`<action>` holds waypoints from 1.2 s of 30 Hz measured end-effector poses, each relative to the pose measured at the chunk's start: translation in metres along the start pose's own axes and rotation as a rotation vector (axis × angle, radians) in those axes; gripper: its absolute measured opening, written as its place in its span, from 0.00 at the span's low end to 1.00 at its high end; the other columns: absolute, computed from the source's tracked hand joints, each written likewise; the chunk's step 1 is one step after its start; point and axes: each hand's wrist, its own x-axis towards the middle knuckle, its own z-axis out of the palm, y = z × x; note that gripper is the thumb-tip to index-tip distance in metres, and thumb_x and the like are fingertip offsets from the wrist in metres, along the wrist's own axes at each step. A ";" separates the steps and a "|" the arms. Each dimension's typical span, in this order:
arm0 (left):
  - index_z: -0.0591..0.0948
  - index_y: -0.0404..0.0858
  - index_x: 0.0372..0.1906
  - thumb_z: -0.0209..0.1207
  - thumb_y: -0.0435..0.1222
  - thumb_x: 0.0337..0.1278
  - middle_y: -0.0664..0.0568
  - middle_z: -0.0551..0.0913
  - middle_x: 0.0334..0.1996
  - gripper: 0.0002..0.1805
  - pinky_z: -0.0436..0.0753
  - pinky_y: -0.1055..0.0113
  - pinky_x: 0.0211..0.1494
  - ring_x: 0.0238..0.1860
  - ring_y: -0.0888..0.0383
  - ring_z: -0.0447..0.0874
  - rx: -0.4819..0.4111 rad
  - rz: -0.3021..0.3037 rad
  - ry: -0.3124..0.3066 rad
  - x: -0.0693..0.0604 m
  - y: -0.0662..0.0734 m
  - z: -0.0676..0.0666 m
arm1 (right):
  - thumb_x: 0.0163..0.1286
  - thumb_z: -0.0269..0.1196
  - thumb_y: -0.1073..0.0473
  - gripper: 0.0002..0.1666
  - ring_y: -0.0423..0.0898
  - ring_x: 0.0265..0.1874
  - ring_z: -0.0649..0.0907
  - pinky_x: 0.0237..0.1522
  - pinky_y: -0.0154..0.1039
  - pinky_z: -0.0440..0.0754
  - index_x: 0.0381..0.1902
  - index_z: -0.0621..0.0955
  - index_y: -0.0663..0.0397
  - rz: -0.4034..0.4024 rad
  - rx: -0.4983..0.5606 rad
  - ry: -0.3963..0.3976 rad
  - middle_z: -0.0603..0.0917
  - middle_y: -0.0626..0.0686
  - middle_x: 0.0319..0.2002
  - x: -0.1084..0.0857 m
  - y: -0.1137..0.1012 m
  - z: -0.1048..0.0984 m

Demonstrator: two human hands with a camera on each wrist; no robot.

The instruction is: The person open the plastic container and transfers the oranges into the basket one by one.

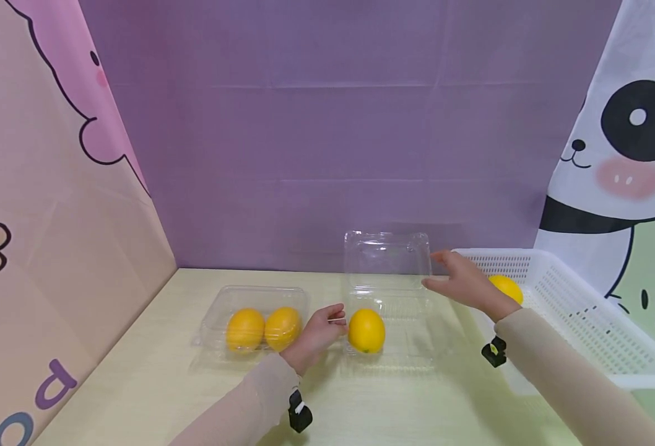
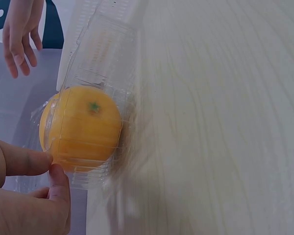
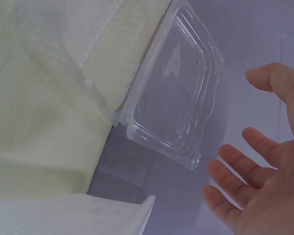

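A clear plastic clamshell container (image 1: 408,337) lies open on the table, its lid (image 3: 169,93) raised at the back. One orange (image 1: 366,331) sits in the left part of its base; a green stem mark shows in the left wrist view. My left hand (image 1: 319,337) is at the container's left side, thumb and forefinger pinching its rim beside the orange (image 2: 85,127). To the right of the lid is my right hand (image 1: 467,285), its fingers spread and holding nothing. In the right wrist view a gap separates the right hand (image 3: 264,166) from the lid.
At left stands a closed clear container (image 1: 221,303) with two oranges (image 1: 245,330) inside. A white perforated basket (image 1: 589,322) is at the right, with an orange (image 1: 507,288) in it, partly behind the right arm. A purple cloth (image 1: 305,136) hangs behind the table.
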 end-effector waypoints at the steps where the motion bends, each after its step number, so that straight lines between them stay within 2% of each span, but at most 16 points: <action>1: 0.64 0.22 0.71 0.56 0.19 0.62 0.33 0.71 0.64 0.31 0.73 0.51 0.67 0.64 0.39 0.72 0.001 0.000 0.000 0.000 0.000 0.000 | 0.69 0.65 0.51 0.38 0.68 0.61 0.73 0.63 0.64 0.70 0.66 0.69 0.74 -0.004 -0.001 -0.001 0.73 0.71 0.63 0.000 -0.001 0.001; 9: 0.64 0.22 0.71 0.56 0.20 0.63 0.33 0.71 0.63 0.31 0.73 0.51 0.67 0.64 0.40 0.72 0.004 -0.002 -0.001 0.000 0.000 0.000 | 0.69 0.66 0.50 0.38 0.67 0.60 0.74 0.62 0.64 0.72 0.66 0.70 0.72 -0.007 0.027 -0.018 0.73 0.70 0.63 -0.002 -0.008 0.012; 16: 0.64 0.22 0.71 0.56 0.19 0.62 0.33 0.71 0.63 0.31 0.73 0.51 0.67 0.63 0.39 0.72 0.006 -0.003 0.001 0.000 0.000 0.000 | 0.69 0.67 0.49 0.39 0.66 0.62 0.72 0.64 0.63 0.71 0.67 0.69 0.69 -0.012 0.082 -0.033 0.72 0.68 0.65 0.000 -0.013 0.025; 25: 0.64 0.21 0.70 0.56 0.19 0.63 0.32 0.71 0.64 0.31 0.74 0.51 0.67 0.64 0.38 0.71 0.006 0.002 -0.005 0.000 0.001 0.000 | 0.69 0.66 0.49 0.38 0.68 0.60 0.73 0.60 0.62 0.74 0.66 0.69 0.69 -0.014 0.151 -0.037 0.73 0.68 0.64 0.001 -0.017 0.043; 36: 0.63 0.20 0.70 0.56 0.19 0.62 0.31 0.70 0.63 0.31 0.74 0.52 0.67 0.64 0.38 0.71 -0.006 0.018 -0.011 0.000 0.000 -0.001 | 0.68 0.67 0.48 0.37 0.68 0.61 0.73 0.62 0.62 0.73 0.66 0.71 0.65 -0.006 0.210 -0.056 0.74 0.65 0.63 0.002 -0.019 0.065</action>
